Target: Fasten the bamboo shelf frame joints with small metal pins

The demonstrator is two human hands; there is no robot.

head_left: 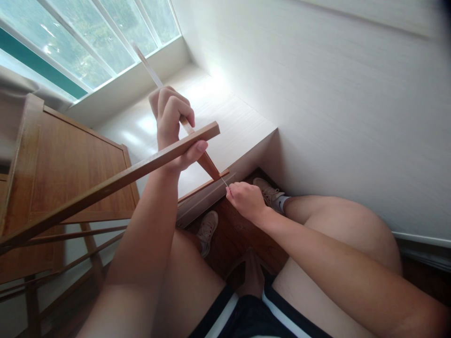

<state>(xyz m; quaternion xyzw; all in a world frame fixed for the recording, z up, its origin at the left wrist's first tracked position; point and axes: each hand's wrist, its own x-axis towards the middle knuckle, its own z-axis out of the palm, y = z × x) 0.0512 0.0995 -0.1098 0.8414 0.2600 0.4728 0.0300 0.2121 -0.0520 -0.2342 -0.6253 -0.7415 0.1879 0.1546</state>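
My left hand [172, 126] is raised and closed around a thin wooden stick [206, 162] whose pale upper end [146, 63] rises toward the window. The thumb presses against a long brown wooden strip [116, 180] that crosses in front of the hand. The stick's lower tip meets a short wooden piece [202, 188] on the edge of the white ledge [225, 122]. My right hand [246, 202] is lower, at that edge, pinched on a thin nail or pin [224, 181] just beside the stick's tip.
A brown wooden panel [70, 164] and thin rails [63, 237] stand at left. A window [88, 37] runs along the top left, a white wall [334, 94] at right. My knees and shoes [269, 192] rest on the dark wooden floor [236, 234] below.
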